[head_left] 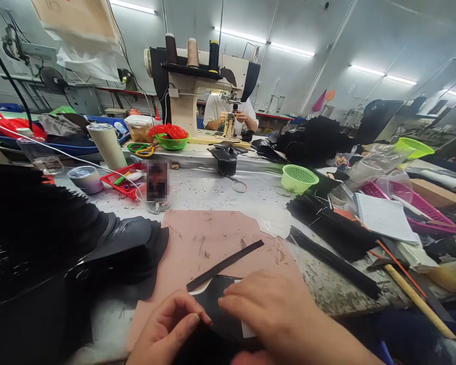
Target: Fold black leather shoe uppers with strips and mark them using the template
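A black leather-like piece [216, 299] with pale strips along parts of its edge lies on a pink sheet [220, 228] in front of me. At its left edge, my left hand [171, 327] has thumb and forefinger pinched together; what is between them is too small to name. My right hand [269, 304] reaches over the piece's right side, fingers stretched out and lying over it, its thumb partly hidden below. Just beyond both hands a narrow black strip [226, 265] rests diagonally on the pink sheet.
Stacked black pieces [117, 253] rise at the left. Black strip bundles [330, 228], a hammer [418, 299] and a notebook [383, 215] lie at the right. A green basket [299, 179] stands farther back. Behind a sewing machine [186, 96], another person [231, 114] works.
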Tool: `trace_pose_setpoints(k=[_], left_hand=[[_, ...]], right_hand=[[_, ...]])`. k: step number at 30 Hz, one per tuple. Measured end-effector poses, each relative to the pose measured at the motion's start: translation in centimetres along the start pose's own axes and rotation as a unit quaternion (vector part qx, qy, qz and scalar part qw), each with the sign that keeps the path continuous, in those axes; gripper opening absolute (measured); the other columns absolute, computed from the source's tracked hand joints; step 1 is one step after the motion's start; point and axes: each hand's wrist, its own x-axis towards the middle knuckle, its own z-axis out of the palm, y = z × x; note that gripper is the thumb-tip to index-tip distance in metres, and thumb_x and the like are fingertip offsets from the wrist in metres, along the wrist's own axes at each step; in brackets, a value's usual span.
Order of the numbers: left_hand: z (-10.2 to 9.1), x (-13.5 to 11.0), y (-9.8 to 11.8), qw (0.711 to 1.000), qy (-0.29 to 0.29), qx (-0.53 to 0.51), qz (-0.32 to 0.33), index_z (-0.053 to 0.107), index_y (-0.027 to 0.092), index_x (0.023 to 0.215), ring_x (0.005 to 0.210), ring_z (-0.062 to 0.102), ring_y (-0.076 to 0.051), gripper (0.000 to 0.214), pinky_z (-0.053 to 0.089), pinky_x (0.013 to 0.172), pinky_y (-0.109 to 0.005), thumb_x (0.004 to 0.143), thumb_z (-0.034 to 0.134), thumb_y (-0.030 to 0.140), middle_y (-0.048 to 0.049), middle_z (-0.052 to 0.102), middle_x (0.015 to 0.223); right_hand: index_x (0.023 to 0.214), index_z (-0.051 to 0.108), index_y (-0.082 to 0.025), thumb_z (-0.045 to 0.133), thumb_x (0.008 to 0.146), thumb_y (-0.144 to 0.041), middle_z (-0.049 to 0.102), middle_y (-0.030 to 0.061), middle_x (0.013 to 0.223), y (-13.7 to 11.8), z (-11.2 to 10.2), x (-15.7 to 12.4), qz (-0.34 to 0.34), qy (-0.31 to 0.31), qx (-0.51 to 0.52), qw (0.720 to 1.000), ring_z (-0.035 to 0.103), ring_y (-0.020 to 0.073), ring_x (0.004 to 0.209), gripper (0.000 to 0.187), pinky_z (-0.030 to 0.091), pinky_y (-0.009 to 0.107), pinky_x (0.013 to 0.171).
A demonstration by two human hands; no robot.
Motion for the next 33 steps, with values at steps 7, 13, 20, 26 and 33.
trace_pose_setpoints(k=[7,13,20,26,33], left_hand=[[-2.2,5.7,0.6,0.885,0.001,0.464,0.049,0.052,0.021,0.070,0.069,0.056,-0.019,0.007,0.036,0.061,-0.026,0.074,0.050,0.027,-0.0024,0.061,0.071],[-0.5,6.3,-0.1,0.844,-0.027,0.533,0.052,0.054,0.021,0.068,0.065,0.054,-0.020,0.015,0.029,0.057,-0.027,0.068,0.044,0.010,-0.0029,0.061,0.067],[-1.2,6.0,1.3,0.831,-0.004,0.553,0.056,0.055,0.021,0.065,0.066,0.053,-0.018,0.018,0.031,0.058,-0.026,0.066,0.042,0.009,-0.0019,0.059,0.066],[-2.6,6.2,1.8,0.863,0.004,0.501,0.066,0.052,0.021,0.068,0.068,0.054,-0.017,0.013,0.037,0.062,-0.026,0.071,0.042,0.014,-0.0004,0.058,0.069],[-2.1,4.5,1.9,0.930,-0.007,0.355,0.093,0.060,0.021,0.081,0.077,0.061,-0.019,0.014,0.046,0.069,-0.027,0.074,0.050,0.027,-0.0017,0.067,0.079]], right_hand=[[0.073,0.051,-0.017,0.052,0.072,-0.010,0.057,0.0010,0.066,-1.6,2.1,0.8,-0.027,-0.082,-0.144,0.986,0.047,0.0156,0.056,0.008,0.033,0.029,0.053],[0.069,0.050,-0.018,0.038,0.075,-0.006,0.054,0.0038,0.067,-1.9,3.0,0.8,-0.028,0.036,-0.163,0.986,0.045,0.0173,0.061,0.017,0.035,0.035,0.080],[0.067,0.047,-0.018,0.045,0.073,-0.014,0.051,0.0015,0.066,-1.7,3.0,1.0,-0.014,0.006,-0.121,0.993,0.041,0.0159,0.062,0.007,0.030,0.032,0.066],[0.075,0.050,-0.018,0.045,0.083,-0.017,0.057,-0.0004,0.072,-2.0,1.3,1.0,0.009,-0.062,0.026,0.998,0.046,0.0127,0.066,0.009,0.031,0.029,0.072],[0.085,0.056,-0.019,0.049,0.087,-0.017,0.063,-0.0010,0.078,-1.7,0.9,1.6,0.024,-0.131,0.176,0.975,0.055,0.0115,0.073,0.008,0.036,0.024,0.074]])
